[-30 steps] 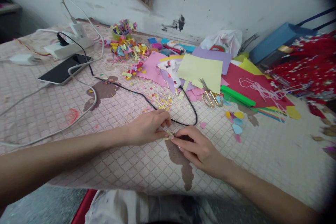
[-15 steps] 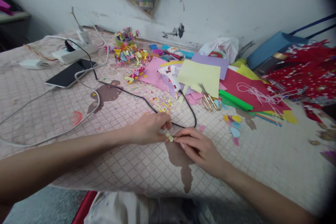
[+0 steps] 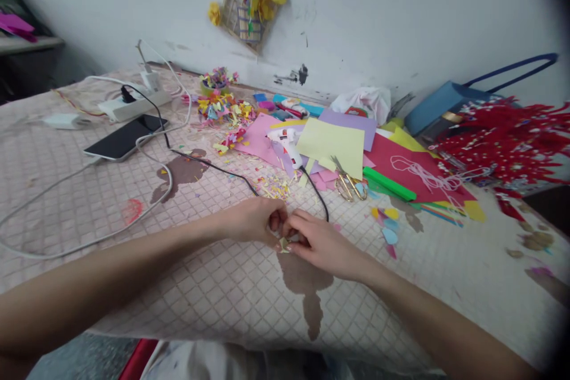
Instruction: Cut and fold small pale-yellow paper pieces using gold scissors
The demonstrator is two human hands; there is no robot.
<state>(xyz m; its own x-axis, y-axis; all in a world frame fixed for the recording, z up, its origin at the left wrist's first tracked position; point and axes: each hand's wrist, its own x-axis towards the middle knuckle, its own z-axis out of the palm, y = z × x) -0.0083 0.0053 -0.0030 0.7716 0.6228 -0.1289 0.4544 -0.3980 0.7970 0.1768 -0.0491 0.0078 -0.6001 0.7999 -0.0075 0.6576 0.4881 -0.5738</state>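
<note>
A small pale yellow piece of paper (image 3: 284, 244) is pinched between the fingertips of both hands, low over the front of the table. My left hand (image 3: 256, 221) comes in from the left, its fingers closed on the paper's left side. From the right, my right hand (image 3: 323, 243) grips the other side, with its fingers curled close to the left ones. The fingers partly cover the paper, so its full shape is hidden. Just behind the hands runs the black cord (image 3: 317, 190) of a white glue gun (image 3: 287, 145).
Gold-handled scissors (image 3: 350, 184) lie beside a pale yellow sheet (image 3: 333, 145). Nearby are a green strip (image 3: 389, 184), white string (image 3: 427, 169) and cut paper petals (image 3: 389, 234). A tablet-like device (image 3: 124, 138) and a power strip (image 3: 133, 105) with cables occupy the left.
My right hand has moved left, closer to my left hand, and its fingers have curled in. The paper piece has turned and is more covered. The camera view has shifted slightly.
</note>
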